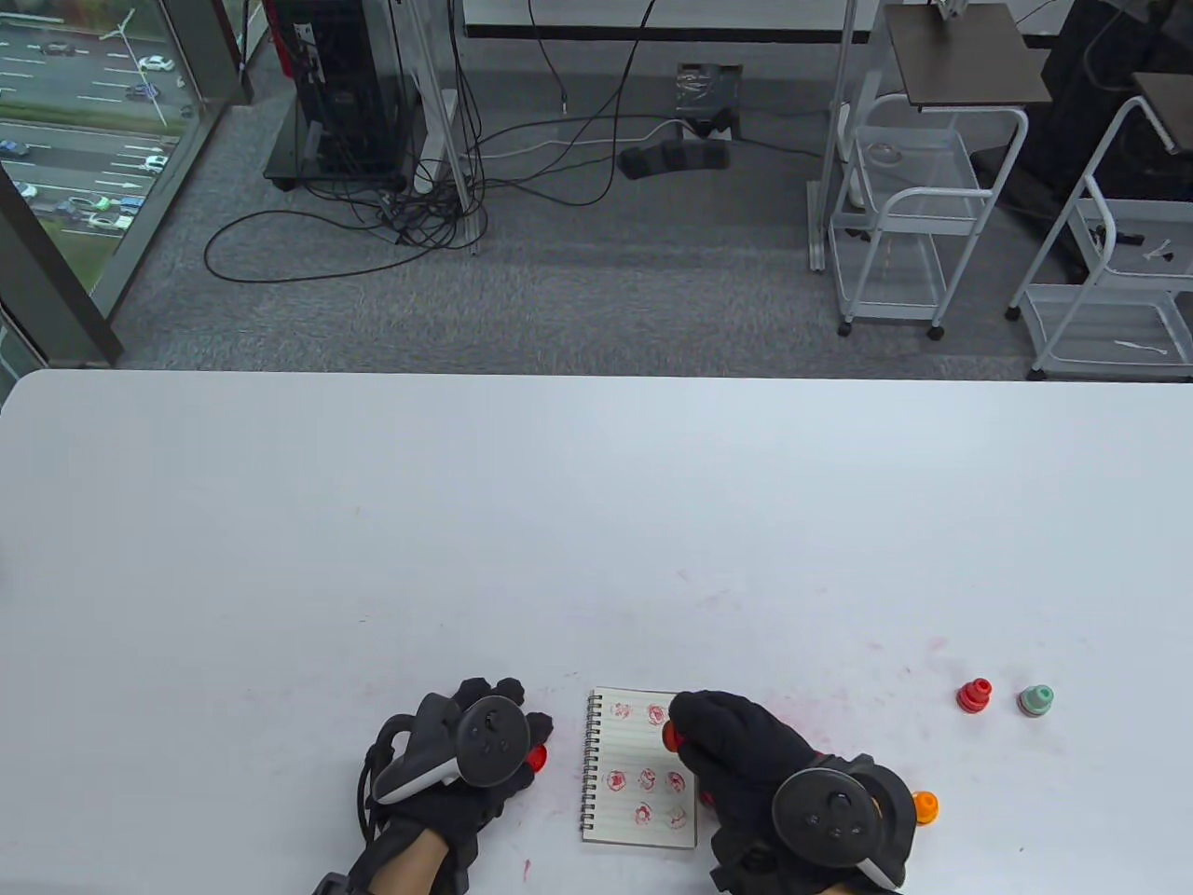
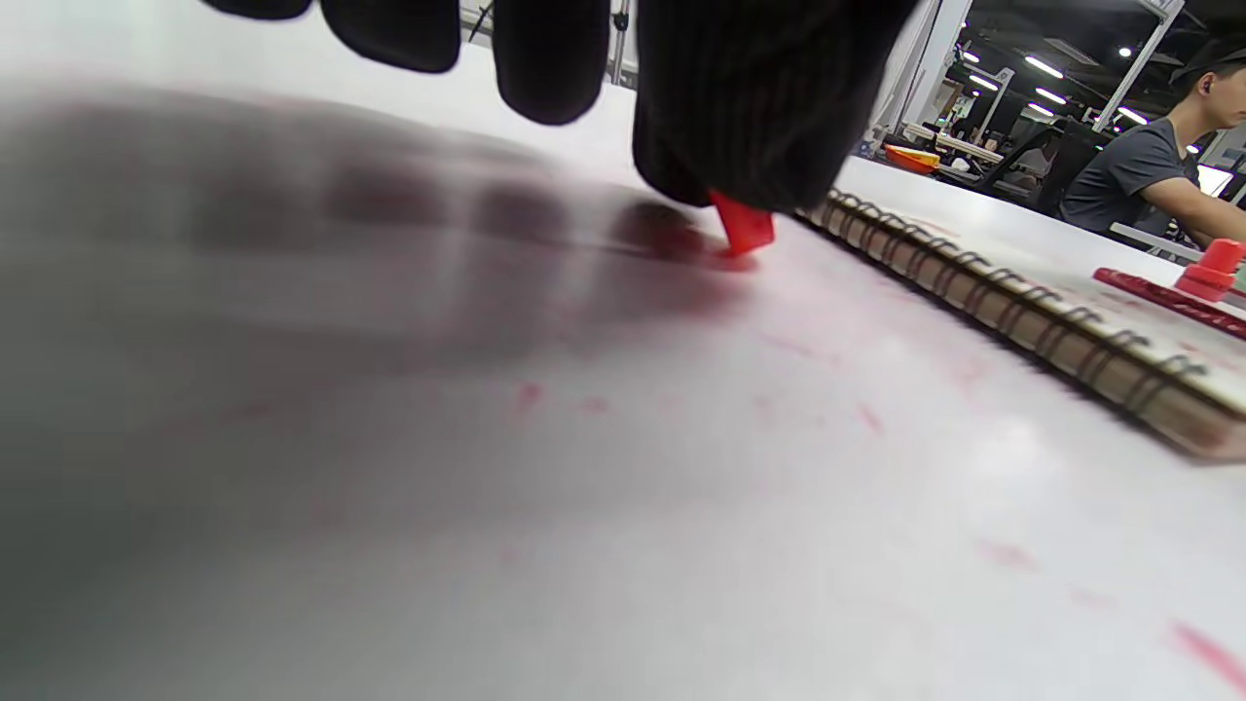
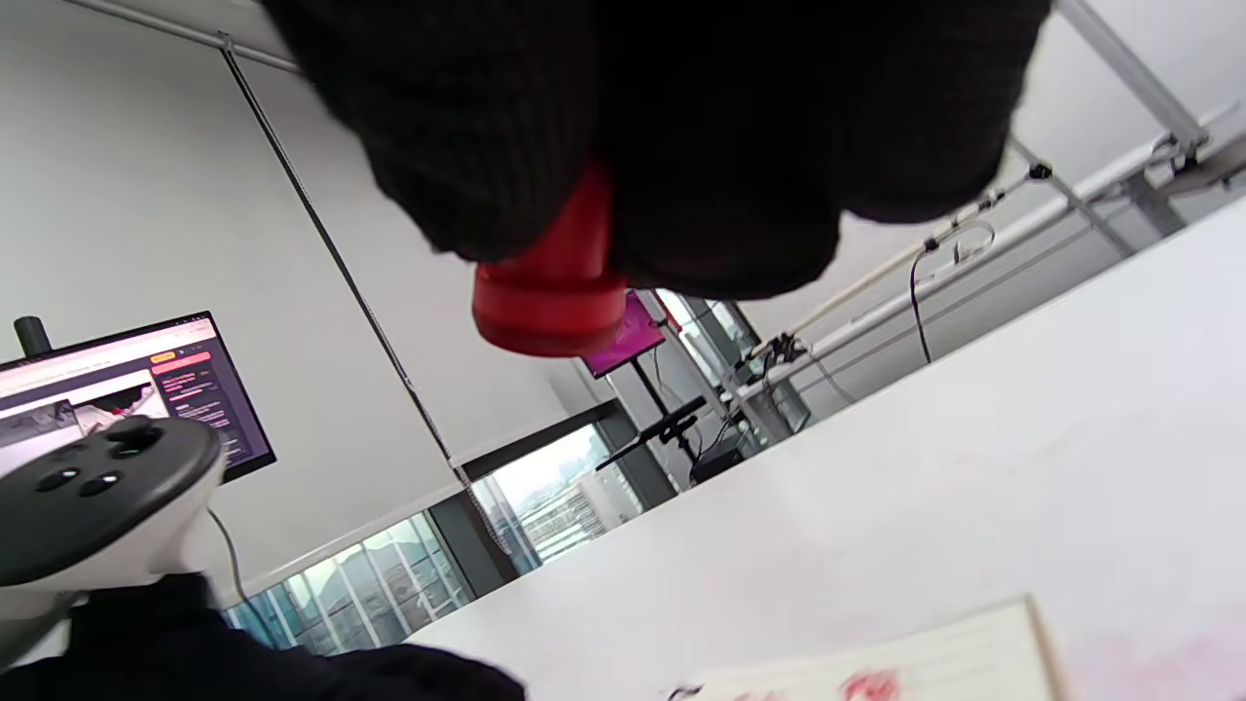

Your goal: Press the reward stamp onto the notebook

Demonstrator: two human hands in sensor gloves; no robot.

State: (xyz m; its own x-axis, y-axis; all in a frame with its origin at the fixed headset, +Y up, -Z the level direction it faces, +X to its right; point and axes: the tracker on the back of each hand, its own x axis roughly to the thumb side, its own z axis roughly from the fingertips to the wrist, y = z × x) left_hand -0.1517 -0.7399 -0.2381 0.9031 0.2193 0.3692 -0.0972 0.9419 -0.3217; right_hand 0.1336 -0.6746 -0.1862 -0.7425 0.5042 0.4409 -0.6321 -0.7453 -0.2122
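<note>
A small spiral notebook point(image 1: 643, 774) lies open near the table's front edge, with several red stamp prints on its page. My right hand point(image 1: 685, 732) grips a red reward stamp point(image 1: 669, 736) over the page's upper right part. In the right wrist view the stamp point(image 3: 550, 292) sticks out below my fingers, lifted above the page point(image 3: 925, 662). My left hand point(image 1: 522, 736) rests just left of the notebook and holds a small red cap point(image 1: 536, 757). In the left wrist view the cap point(image 2: 742, 226) touches the table beside the spiral binding point(image 2: 1022, 312).
A red stamp point(image 1: 974, 695) and a green stamp point(image 1: 1035, 699) stand on the table to the right. An orange stamp point(image 1: 924, 806) sits close behind my right hand. Pink ink smears mark the white table point(image 1: 596, 522) around the notebook.
</note>
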